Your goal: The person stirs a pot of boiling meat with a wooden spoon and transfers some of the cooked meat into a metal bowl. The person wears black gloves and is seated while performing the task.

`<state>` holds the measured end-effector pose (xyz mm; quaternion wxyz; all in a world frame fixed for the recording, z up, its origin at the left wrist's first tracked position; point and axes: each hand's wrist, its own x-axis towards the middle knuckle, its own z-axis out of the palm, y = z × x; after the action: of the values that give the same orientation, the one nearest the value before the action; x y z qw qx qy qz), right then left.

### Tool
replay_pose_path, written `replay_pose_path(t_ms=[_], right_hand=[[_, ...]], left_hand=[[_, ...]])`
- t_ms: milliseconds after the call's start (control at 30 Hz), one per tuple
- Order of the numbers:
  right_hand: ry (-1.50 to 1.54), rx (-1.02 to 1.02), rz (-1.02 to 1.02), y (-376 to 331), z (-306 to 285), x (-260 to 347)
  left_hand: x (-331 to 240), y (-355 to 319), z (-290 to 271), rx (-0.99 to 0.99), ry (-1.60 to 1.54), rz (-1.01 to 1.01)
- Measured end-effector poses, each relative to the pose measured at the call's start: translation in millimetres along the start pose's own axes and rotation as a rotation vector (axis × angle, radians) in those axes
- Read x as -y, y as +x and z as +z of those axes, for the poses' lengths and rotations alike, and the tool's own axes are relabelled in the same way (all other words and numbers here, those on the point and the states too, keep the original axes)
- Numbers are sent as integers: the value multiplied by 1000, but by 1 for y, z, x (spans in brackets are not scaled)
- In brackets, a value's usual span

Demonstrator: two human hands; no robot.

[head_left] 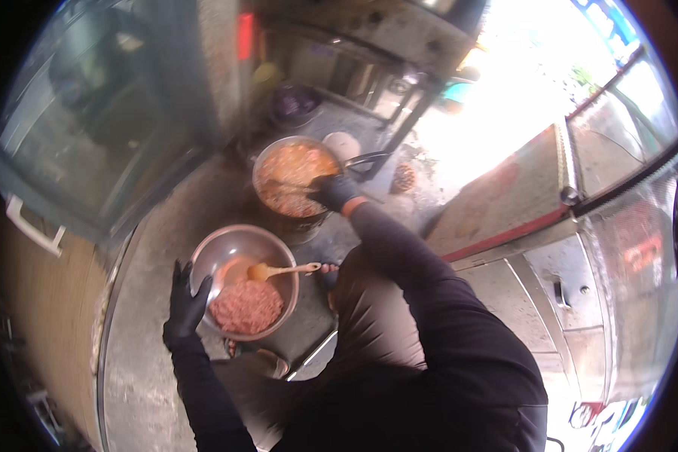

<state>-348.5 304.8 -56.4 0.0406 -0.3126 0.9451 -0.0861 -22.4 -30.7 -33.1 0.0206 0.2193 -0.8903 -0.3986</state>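
Note:
A wide metal bowl (292, 316) sits low in front of me, with a mound of pink minced meat (248, 307) in it. A wooden spoon (279, 270) lies across the bowl, its handle over the right rim. My left hand (184, 303), in a black glove, is at the bowl's left rim with fingers apart. Beyond the bowl stands a metal pot (258, 167) of orange-brown food in liquid (297, 162). My black-gloved right hand (334, 193) reaches over the pot's right rim, fingers closed together. A brownish streak runs from them into the food; its kind is unclear.
The pot's long handle (369, 157) points right. Behind it are a round pale lid-like disc (342, 145), a dark bowl (294, 104) and a metal stand (403, 113). A brown patterned object (404, 178) lies right of the pot. Glass-fronted cabinets (90, 113) stand at left.

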Motion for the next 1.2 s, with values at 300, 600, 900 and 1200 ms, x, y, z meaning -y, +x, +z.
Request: replay_pose_path(t_ms=[300, 600, 900, 1200], right_hand=[[-96, -53, 84, 20, -31, 15], [-104, -41, 43, 50, -11, 39], [-53, 43, 59, 53, 2, 17], [-131, -110, 51, 63, -18, 15]], left_hand=[[-4, -2, -2, -40, 56, 66], [0, -3, -2, -52, 29, 71], [-6, -4, -5, -21, 81, 79], [-3, -4, -4, -57, 36, 75]])
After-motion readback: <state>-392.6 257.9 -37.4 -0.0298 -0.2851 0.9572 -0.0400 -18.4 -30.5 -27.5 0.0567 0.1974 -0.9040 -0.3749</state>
